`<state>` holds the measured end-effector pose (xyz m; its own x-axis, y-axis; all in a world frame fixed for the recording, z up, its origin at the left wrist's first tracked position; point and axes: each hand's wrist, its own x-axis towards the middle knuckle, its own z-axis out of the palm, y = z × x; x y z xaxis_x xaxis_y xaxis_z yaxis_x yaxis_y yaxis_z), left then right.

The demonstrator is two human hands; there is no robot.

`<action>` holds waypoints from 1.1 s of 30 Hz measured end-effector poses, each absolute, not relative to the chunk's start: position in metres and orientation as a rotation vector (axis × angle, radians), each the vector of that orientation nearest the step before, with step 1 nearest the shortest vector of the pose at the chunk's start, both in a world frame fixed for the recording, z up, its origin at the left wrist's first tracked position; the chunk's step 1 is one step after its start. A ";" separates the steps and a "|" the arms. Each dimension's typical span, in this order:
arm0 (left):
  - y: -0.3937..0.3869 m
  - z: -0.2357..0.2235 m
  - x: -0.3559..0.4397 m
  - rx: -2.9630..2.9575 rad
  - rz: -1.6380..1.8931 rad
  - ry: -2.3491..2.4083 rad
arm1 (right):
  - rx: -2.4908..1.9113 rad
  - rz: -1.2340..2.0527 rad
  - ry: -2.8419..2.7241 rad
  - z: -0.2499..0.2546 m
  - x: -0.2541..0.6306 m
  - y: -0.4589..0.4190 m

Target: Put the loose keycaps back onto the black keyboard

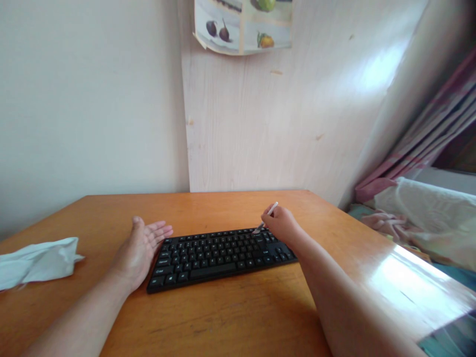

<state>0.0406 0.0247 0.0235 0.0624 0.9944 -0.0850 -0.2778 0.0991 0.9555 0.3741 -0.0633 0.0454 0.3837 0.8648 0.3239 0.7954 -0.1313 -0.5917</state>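
Note:
A black keyboard [219,254] lies on the wooden table in front of me, its left end slightly nearer to me. My left hand [139,250] is at the keyboard's left end, palm turned toward it, with fingers stretched out and nothing held. In my right hand [282,223] is a small brush [272,208] with a thin white handle, pinched between the fingers. The brush slants down, and its tip meets the keys at the upper right part of the keyboard. My right hand covers the keyboard's far right corner.
A crumpled white cloth [44,263] lies at the left of the orange-brown table [223,317]. Behind the table stands a pale wood panel [260,129] with a fruit picture sheet [241,27] on it. Bedding [435,208] and a pink curtain [409,153] are at the right.

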 end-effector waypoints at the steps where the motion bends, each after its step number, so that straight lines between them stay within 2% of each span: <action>1: 0.025 0.023 0.041 0.958 1.226 1.004 | -1.990 0.059 -1.415 0.049 0.377 -0.065; 5: 0.025 0.024 0.041 0.956 1.218 1.020 | -2.086 -0.107 -1.314 0.059 0.385 -0.072; 13: 0.026 0.022 0.040 0.974 1.220 1.012 | -1.876 0.172 -1.385 0.051 0.379 -0.067; 20: 0.030 0.018 0.037 0.993 1.221 0.996 | -2.161 -0.088 -1.294 0.055 0.396 -0.072; 28: 0.030 0.019 0.039 0.995 1.222 0.997 | -1.883 0.138 -1.423 0.062 0.376 -0.073; 33: 0.029 0.020 0.040 0.988 1.224 1.009 | -1.808 0.153 -1.530 0.064 0.369 -0.081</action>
